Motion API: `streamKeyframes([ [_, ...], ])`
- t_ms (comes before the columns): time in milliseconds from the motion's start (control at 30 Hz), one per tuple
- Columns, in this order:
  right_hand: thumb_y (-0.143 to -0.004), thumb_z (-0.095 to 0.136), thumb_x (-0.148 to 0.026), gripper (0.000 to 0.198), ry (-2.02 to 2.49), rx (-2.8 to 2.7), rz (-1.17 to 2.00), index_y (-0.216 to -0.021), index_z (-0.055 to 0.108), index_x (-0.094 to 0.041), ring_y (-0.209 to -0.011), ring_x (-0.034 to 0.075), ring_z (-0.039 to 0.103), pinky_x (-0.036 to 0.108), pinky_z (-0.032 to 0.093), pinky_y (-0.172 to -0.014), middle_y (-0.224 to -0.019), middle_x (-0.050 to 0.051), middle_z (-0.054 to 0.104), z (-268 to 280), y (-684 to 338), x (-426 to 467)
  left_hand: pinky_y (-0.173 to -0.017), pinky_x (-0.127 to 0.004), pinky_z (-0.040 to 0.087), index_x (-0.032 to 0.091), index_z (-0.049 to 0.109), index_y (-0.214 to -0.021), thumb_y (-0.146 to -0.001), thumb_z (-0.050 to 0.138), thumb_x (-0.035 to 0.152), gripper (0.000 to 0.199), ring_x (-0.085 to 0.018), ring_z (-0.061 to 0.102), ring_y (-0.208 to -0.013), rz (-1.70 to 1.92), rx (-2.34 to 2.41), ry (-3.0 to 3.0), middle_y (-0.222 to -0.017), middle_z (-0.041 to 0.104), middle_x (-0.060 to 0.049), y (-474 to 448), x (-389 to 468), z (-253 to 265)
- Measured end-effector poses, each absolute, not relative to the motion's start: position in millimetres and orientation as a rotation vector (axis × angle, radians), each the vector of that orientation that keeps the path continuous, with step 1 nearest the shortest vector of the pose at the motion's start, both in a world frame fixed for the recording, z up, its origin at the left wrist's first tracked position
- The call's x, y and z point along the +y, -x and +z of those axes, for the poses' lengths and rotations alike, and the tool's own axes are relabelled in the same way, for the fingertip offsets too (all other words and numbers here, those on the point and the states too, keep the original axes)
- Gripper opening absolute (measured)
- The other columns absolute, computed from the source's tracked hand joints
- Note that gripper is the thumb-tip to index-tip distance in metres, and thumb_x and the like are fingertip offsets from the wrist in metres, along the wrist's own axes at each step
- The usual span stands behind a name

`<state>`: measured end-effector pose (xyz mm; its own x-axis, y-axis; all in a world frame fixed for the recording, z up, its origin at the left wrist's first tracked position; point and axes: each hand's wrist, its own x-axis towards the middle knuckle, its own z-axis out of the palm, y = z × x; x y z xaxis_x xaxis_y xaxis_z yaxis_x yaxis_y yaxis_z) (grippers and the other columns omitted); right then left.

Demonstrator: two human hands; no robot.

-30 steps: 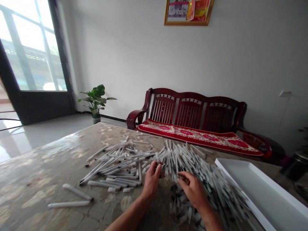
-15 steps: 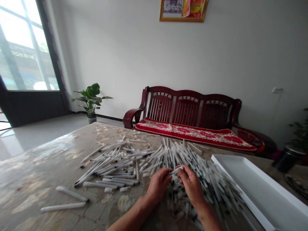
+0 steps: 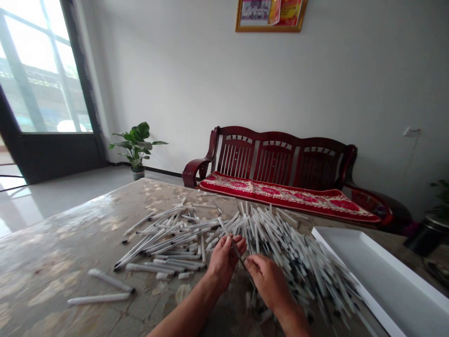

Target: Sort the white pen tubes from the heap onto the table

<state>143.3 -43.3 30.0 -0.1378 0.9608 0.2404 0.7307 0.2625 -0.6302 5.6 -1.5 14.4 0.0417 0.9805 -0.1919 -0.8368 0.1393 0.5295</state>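
My left hand (image 3: 225, 256) is closed on a whitish pen barrel (image 3: 223, 227), thumb on top, with the barrel's far end slanting up and to the left. A thin dark pen refill (image 3: 239, 255) lines up with the barrel and runs down to the right. My right hand (image 3: 264, 276) pinches this refill between thumb and fingers, close beside the left hand. Whether the refill's tip sits inside the barrel is hidden by my left fingers. Around both hands lie many pen parts: a large heap of pale barrels (image 3: 291, 243) to the right, and a looser pile of pens (image 3: 168, 238) to the left.
A shallow white box (image 3: 379, 276) stands at the right of the patterned table (image 3: 154, 309). Two capped pens (image 3: 100, 298) lie apart at the left, with small white caps (image 3: 183, 275) nearer the hands. Behind the table is a red wooden bench (image 3: 273, 159).
My hands have moved a little apart and turned. A dark refill now shows between them, in line with the barrel, where a short white piece was held before. The view has shifted slightly.
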Motion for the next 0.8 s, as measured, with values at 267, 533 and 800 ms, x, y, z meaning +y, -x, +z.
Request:
streamKeyframes([
  [267,-0.082,0.056,-0.032,0.020,1.721,-1.965,0.410,-0.078,0.075,-0.027,-0.078,0.018,0.068,0.025,0.042,-0.068,-0.081,0.000,0.075,37,-158,-41,-0.085,-0.037,0.059,0.019,0.055,-0.090,-0.084,0.069,0.024,0.016,-0.021,0.074,-0.085,1.589,0.614,-0.273,-0.091,0.073,-0.007,8,10,17],
  [533,-0.077,0.050,-0.047,0.039,1.654,-1.492,0.453,-0.092,0.074,-0.021,-0.091,0.028,0.069,0.038,0.049,-0.083,-0.093,0.009,0.076,15,-224,1,-0.050,-0.020,0.044,0.018,0.059,-0.082,-0.074,0.070,0.044,0.029,-0.011,0.061,-0.057,1.499,0.926,-0.860,-0.075,0.068,-0.001,10,12,13],
  [800,-0.084,0.043,-0.063,0.059,1.474,-1.321,0.584,-0.112,0.066,-0.016,-0.061,0.021,0.062,0.033,0.049,-0.056,-0.081,0.008,0.071,30,-205,-5,-0.067,-0.028,0.047,0.021,0.072,-0.091,-0.082,0.056,0.029,0.020,-0.019,0.064,-0.070,1.254,1.159,-1.690,-0.080,0.071,-0.004,-10,-6,-1],
])
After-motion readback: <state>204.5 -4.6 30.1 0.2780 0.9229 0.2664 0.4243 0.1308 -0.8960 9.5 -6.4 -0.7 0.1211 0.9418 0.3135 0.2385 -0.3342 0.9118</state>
